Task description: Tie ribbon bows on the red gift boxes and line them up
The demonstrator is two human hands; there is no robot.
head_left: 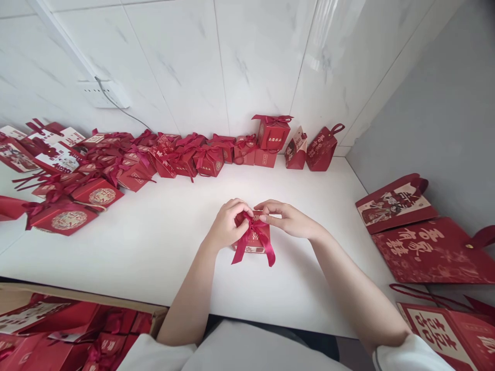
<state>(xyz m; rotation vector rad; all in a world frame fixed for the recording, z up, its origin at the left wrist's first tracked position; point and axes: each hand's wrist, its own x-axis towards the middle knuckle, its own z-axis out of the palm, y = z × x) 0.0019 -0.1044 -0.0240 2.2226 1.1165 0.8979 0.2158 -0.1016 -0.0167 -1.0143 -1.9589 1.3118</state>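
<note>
White marbled tiles (181, 41) line the back wall, with a grey wall (436, 103) at right and a white table (166, 226) in front. At far left, below the table edge, a cardboard carton (158, 319) holds red gift boxes. Above it on the table, a crowd of red boxes with ribbons spreads out, the nearest bearing a round pale emblem (69, 219); a wall socket (104, 94) sits behind. From there a row runs along the wall towards the middle, ending in a bow-topped box (273, 135) stacked on another. In front, near the table's centre, one small red box (253, 241) sits between the person's hands. Their left hand (230, 224) pinches its ribbon (267, 245) near the knot; the right hand (284, 219) has bent fingers against the box's far right edge and bow, but whether it grips ribbon cannot be told. Handling the bow well probably calls for a light, even pinch, the box steadied and the ribbon kept untwisted, so the card is not dented. Both ribbon tails splay towards the person, as does a pale printed edge; with hands covering so much, the box's long axis cannot be judged. Further right, two handled boxes (320, 152) stand by the wall, and larger red boxes (429, 250) lie along the right side.
</note>
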